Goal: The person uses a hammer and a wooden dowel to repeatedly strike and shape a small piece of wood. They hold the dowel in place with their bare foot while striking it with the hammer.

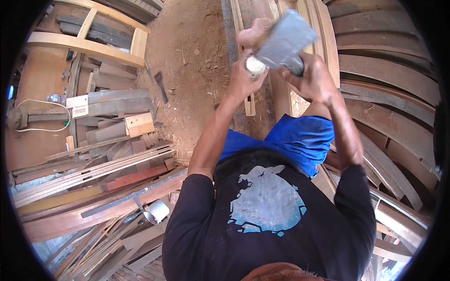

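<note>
My left hand [246,77] is wrapped round a thick handle with a pale round end [255,66] facing up; the rest of that tool is hidden beneath. My right hand [315,77] grips a mallet-like tool [288,40] with a broad, grey, slab-shaped head, smeared by motion. Its head hangs over and just beyond the left hand's handle; whether the two touch I cannot tell. Below both hands run long wooden planks [281,96], with a slot cut in the narrow one near my left wrist. A bare foot [254,33] rests on the planks beyond my hands.
Sawdust and chips cover the floor [187,61] to the left. A pale wooden frame [89,47] lies at far left, above piled offcuts. Stacked boards [384,65] line the right side. A white cup [158,210] sits among timber at lower left.
</note>
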Demonstrator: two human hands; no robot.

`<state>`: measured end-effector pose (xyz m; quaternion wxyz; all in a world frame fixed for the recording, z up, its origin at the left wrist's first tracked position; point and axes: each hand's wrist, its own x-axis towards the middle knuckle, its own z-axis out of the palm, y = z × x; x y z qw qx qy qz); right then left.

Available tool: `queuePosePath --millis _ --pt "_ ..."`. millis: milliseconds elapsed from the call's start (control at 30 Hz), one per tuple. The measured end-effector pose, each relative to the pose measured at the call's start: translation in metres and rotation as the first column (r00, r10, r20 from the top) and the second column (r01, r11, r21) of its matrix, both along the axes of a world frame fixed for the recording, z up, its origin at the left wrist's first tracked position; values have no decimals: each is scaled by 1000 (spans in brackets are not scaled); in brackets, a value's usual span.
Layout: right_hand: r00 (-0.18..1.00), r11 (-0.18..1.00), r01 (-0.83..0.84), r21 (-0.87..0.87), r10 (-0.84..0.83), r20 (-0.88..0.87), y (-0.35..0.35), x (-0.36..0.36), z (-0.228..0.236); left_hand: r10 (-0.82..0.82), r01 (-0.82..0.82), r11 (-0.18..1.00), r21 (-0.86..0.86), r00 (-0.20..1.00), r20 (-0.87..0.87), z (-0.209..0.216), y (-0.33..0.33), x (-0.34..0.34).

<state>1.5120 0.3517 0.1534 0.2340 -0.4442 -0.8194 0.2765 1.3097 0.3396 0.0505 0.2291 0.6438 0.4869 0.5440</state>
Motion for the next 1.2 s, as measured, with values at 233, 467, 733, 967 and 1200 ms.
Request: queuePosePath --millis 233,467,733,967,1200 --pt "881 961 7 -277 -137 -452 -43 -13 -150 193 -191 978 -87 981 17 -30 80 -3" --pt "778 872 51 -486 -340 -529 -66 4 -171 256 -268 891 -367 963 -81 -58 121 -15" --pt "801 886 55 -461 -315 -509 -64 0 -167 229 -207 936 -283 972 44 -60 115 -13" --pt "840 894 75 -441 -295 -455 -67 -9 -151 98 -113 991 73 978 187 6 51 -17" --pt "919 992 122 -13 -118 -377 -36 -27 7 194 -212 976 40 943 271 -1 30 -30"
